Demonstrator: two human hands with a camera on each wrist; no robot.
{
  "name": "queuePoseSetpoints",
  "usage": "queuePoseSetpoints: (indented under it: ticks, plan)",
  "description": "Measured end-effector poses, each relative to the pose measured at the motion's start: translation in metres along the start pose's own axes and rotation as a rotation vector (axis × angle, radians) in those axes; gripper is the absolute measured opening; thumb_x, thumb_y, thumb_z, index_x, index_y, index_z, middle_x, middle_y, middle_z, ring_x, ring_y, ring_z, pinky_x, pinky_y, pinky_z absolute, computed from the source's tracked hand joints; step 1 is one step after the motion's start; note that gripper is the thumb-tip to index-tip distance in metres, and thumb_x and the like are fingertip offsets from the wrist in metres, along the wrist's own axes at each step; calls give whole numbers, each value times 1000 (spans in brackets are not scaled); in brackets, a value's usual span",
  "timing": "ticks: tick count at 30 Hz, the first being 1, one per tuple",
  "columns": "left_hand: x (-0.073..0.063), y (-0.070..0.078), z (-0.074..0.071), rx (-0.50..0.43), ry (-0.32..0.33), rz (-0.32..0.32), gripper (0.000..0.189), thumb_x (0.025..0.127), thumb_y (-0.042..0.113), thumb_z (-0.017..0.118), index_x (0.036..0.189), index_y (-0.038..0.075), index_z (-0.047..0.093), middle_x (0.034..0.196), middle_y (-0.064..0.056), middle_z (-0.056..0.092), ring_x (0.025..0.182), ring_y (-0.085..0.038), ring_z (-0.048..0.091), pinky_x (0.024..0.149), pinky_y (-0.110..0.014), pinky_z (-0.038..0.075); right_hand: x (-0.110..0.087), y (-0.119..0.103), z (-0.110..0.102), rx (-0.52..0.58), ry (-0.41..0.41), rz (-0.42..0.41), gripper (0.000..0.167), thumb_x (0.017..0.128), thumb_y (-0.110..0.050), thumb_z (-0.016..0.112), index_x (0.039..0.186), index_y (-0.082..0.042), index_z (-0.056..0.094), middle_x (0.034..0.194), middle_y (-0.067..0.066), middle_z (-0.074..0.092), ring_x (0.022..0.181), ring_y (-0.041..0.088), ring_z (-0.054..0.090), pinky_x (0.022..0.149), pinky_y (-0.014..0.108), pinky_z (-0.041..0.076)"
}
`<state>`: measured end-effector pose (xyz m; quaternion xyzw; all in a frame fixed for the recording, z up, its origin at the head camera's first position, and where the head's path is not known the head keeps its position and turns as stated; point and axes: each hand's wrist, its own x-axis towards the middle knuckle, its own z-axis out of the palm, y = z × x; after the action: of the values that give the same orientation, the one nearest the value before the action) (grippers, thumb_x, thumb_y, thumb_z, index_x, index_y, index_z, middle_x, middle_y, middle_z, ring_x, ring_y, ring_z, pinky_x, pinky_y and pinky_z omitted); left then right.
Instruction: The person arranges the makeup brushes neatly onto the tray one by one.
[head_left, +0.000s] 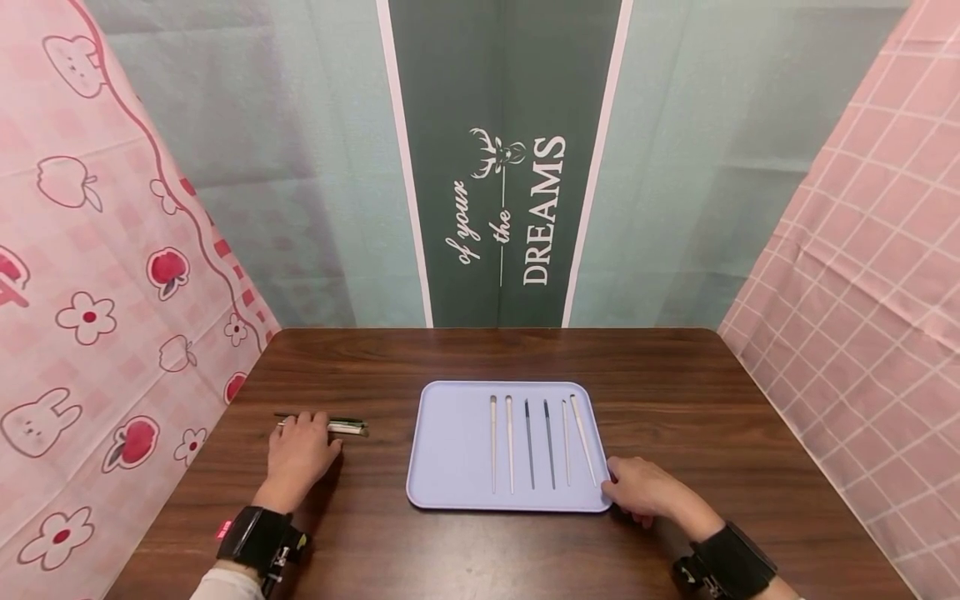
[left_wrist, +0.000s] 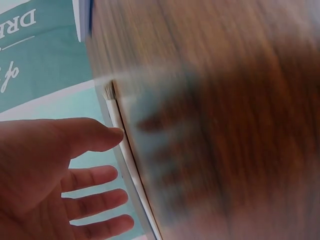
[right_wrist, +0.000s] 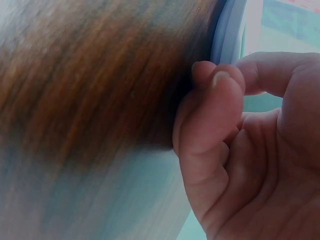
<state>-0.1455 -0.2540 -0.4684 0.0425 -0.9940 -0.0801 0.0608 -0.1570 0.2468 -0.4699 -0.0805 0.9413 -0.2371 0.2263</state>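
At the left of the table, my left hand reaches over a small bunch of brushes with dark and white handles, partly hidden beneath it. In the left wrist view its fingers are extended, and the thumb tip lies beside a pale-handled brush. A lavender tray lies mid-table, bearing pale brushes on its left, dark blue-grey brushes in the middle and white brushes at its right. My right hand pinches the tray's near right edge, fingers curled in the right wrist view.
The brown wooden table runs back to a green curtain with white lettering. Pink patterned cloths flank the left and right. Each wrist wears a black strap with a camera.
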Motion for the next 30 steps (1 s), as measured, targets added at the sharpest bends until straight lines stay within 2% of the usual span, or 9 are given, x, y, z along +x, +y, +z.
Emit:
queuePoseSetpoints:
  ticks: [11,15,25,30]
  plan:
    - [3,-6,1,-41,-39,7,38,90,19,71,118,-5,61,114,-30,59,114,-54,50,99,-72,35,-1,0,0,6,0,2,15,93,-14,62,81,-9,53,63,7,56,47,19,55,41,31,48]
    - [5,-8,2,-45,-48,20,32,90,18,70,114,-2,62,112,-28,60,113,-54,51,100,-73,33,-1,0,0,6,3,5,16,93,-14,62,81,-9,53,63,7,56,47,19,55,41,31,48]
    - [7,-13,8,-39,-2,50,14,88,9,70,100,5,65,101,-21,63,106,-50,57,101,-75,32,1,1,3,3,12,4,17,93,-14,62,80,-10,52,62,7,56,47,19,55,40,31,48]
    - [7,-16,8,-38,20,60,6,90,8,69,95,7,65,99,-18,64,106,-48,58,101,-76,30,1,2,3,3,18,1,17,93,-14,62,80,-10,52,62,6,56,46,19,55,40,31,48]
